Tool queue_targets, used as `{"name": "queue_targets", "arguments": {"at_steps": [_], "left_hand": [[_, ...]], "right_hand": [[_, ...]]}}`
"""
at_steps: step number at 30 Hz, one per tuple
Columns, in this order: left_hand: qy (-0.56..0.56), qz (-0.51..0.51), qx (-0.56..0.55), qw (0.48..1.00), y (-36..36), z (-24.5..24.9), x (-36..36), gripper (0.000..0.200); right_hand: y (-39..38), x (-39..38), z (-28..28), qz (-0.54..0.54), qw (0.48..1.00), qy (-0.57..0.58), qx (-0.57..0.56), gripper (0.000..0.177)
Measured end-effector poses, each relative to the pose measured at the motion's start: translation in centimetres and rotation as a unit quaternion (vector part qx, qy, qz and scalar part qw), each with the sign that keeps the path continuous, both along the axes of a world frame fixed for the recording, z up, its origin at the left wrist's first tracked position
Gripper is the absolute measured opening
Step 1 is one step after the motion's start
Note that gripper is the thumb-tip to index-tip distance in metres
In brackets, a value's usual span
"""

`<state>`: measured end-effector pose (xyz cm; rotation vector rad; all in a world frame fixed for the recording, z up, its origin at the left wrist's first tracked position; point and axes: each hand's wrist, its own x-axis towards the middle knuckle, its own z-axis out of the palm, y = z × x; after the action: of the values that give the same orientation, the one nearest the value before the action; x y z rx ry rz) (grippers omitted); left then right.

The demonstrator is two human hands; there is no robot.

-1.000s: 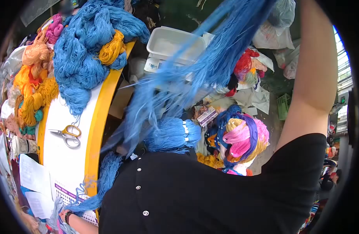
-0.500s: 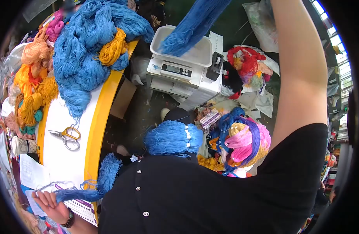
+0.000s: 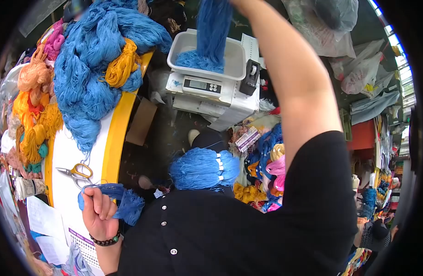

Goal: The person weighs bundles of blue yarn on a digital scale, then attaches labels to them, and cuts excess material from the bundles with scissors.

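Observation:
My left hand [image 3: 100, 210] is closed on a small blue skein [image 3: 124, 198] at the table's edge, below the scissors [image 3: 76, 173]. A long blue yarn hank [image 3: 213, 34] hangs into the white tray [image 3: 236, 55] on the scale [image 3: 202, 85], its lower end piled in the tray. My right arm reaches up to the hank's top, where my right hand is cut off by the frame's upper edge. On my lap rests a bundle of blue yarn [image 3: 195, 169] with white bands round it.
A large blue yarn heap [image 3: 89, 60] with a mustard skein [image 3: 122, 64] covers the back of the yellow-edged table [image 3: 114, 142]. A cardboard box [image 3: 141, 122] stands beside it. Colourful skeins [image 3: 266, 161] lie right of my lap; a co-worker [image 3: 377, 234] is at the lower right.
My right arm has swung left, and the hank has come down into the tray. My left hand has moved up and right with the small skein, nearer the scissors.

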<state>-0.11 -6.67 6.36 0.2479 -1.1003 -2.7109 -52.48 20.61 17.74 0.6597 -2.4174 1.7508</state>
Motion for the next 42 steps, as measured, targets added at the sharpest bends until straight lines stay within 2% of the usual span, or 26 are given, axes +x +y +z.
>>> {"name": "queue_targets", "arguments": {"at_steps": [1, 2, 3, 4, 5, 6, 7, 9, 11, 12, 13, 16, 17, 18, 20, 21, 24, 27, 28, 33, 35, 37, 38, 42], "left_hand": [[-0.001, -0.004, 0.000, 1.000, 0.0, -0.3, -0.3, 0.027], [0.000, -0.006, 0.020, 1.000, -0.1, -0.6, -0.6, 0.027], [0.000, -0.007, 0.040, 0.999, -0.2, -0.9, -0.8, 0.028], [-0.010, -0.006, 0.060, 0.998, -0.4, -1.3, -0.8, 0.029], [-0.010, -0.006, 0.061, 0.998, -0.5, -1.8, -0.6, 0.029], [-0.017, -0.007, 0.082, 0.996, -0.6, -2.2, -0.5, 0.029], [-0.025, -0.008, 0.103, 0.994, -0.6, -2.5, -0.4, 0.029], [-0.052, -0.002, 0.098, 0.994, -0.7, -3.1, -0.3, 0.027], [-0.070, -0.017, 0.126, 0.989, -0.5, -3.8, -0.3, 0.026], [-0.079, -0.019, 0.138, 0.987, -0.5, -4.2, -0.5, 0.026], [-0.080, -0.023, 0.138, 0.987, -0.5, -4.2, -0.5, 0.026], [-0.091, -0.022, 0.138, 0.986, -0.3, -4.5, -0.4, 0.026], [-0.094, -0.024, 0.140, 0.985, -0.3, -4.6, -0.3, 0.026], [-0.097, -0.026, 0.141, 0.985, -0.3, -4.8, 0.0, 0.026], [-0.105, -0.028, 0.141, 0.984, -0.3, -5.6, 0.5, 0.026], [-0.122, -0.028, 0.155, 0.980, -0.3, -6.3, 0.8, 0.026], [-0.148, -0.034, 0.169, 0.974, 0.1, -7.2, 0.8, 0.026], [-0.165, -0.031, 0.154, 0.974, 0.3, -7.4, 0.4, 0.026], [-0.165, -0.033, 0.155, 0.974, 0.3, -7.4, 0.4, 0.026], [-0.175, -0.042, 0.151, 0.972, 0.6, -8.1, 0.3, 0.026], [-0.199, -0.042, 0.147, 0.968, 0.9, -8.1, 0.1, 0.026], [-0.199, -0.039, 0.139, 0.969, 1.3, -7.7, -0.3, 0.026], [-0.198, -0.036, 0.134, 0.970, 1.4, -7.6, -0.4, 0.026], [-0.192, -0.034, 0.139, 0.971, 1.1, -7.8, 0.0, 0.026]], "right_hand": [[0.2, -1.3, -3.1, 0.012, 0.997, 0.035, 0.072, 0.009], [-1.3, -2.1, -10.1, -0.092, 0.945, 0.086, 0.302, 0.035], [-0.3, 1.0, -11.4, -0.031, 0.916, 0.257, 0.305, 0.028], [-0.6, 4.1, -13.7, -0.071, 0.903, 0.248, 0.343, 0.022], [-0.6, 7.2, -14.7, -0.071, 0.839, 0.252, 0.477, 0.022], [-0.4, 9.4, -16.6, -0.048, 0.814, 0.255, 0.519, 0.018], [0.1, 11.1, -19.0, -0.053, 0.795, 0.289, 0.530, 0.017], [0.9, 14.0, -22.6, -0.066, 0.826, 0.321, 0.458, 0.011], [1.1, 16.1, -23.7, -0.108, 0.840, 0.364, 0.388, 0.017], [1.3, 17.1, -23.8, -0.123, 0.851, 0.341, 0.380, 0.029], [1.4, 18.0, -23.1, -0.126, 0.850, 0.339, 0.382, 0.029], [3.9, 19.5, -21.7, -0.186, 0.915, 0.249, 0.256, 0.047], [5.8, 18.8, -21.8, -0.199, 0.931, 0.233, 0.197, 0.039], [8.1, 18.8, -22.1, -0.228, 0.954, 0.138, 0.136, 0.028], [12.3, 18.8, -22.3, -0.312, 0.936, 0.043, 0.155, 0.021], [14.3, 18.7, -23.5, -0.347, 0.912, 0.023, 0.217, 0.021], [17.2, 19.0, -27.6, -0.302, 0.888, -0.026, 0.345, 0.015], [17.5, 19.7, -29.5, -0.253, 0.881, 0.003, 0.401, 0.014], [17.3, 20.1, -29.6, -0.252, 0.881, 0.001, 0.400, 0.014], [15.5, 20.3, -30.6, -0.195, 0.900, 0.136, 0.364, 0.013], [14.4, 19.6, -30.4, -0.183, 0.906, 0.140, 0.356, 0.011], [13.4, 18.5, -30.6, -0.156, 0.881, 0.094, 0.436, 0.012], [13.3, 17.9, -31.5, -0.161, 0.864, 0.113, 0.464, 0.011], [12.7, 16.9, -31.8, -0.163, 0.834, 0.116, 0.514, 0.010]]}}
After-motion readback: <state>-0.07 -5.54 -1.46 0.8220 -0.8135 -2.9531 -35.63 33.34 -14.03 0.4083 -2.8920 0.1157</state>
